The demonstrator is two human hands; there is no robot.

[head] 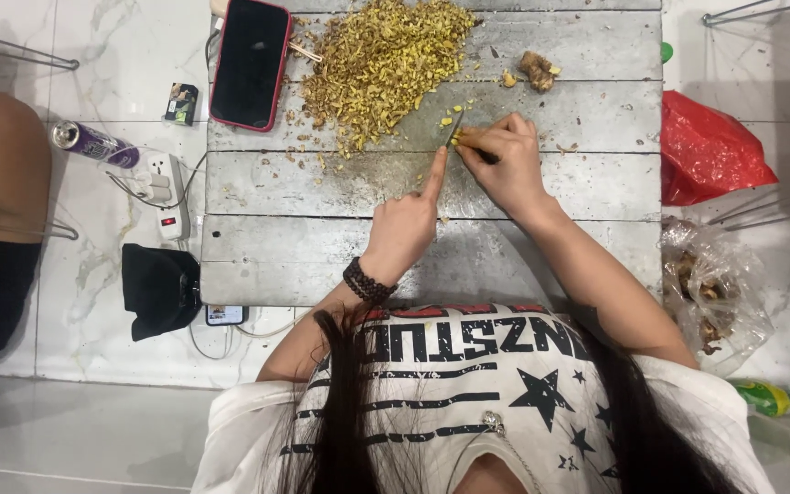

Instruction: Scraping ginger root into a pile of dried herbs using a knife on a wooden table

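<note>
The right hand (505,155) is closed around a small knife (457,133) with a dark handle, its thin blade pointing toward the far edge of the worktop (322,247), long axis running roughly from near to far and slightly tilted. The left hand (404,224) holds nothing, its one index finger stretched out beside the blade, the other fingers curled. One large heap of yellowish chopped bits (377,59) lies near the far edge, with one uncut knobbly root piece (537,70) toward the far right corner.
</note>
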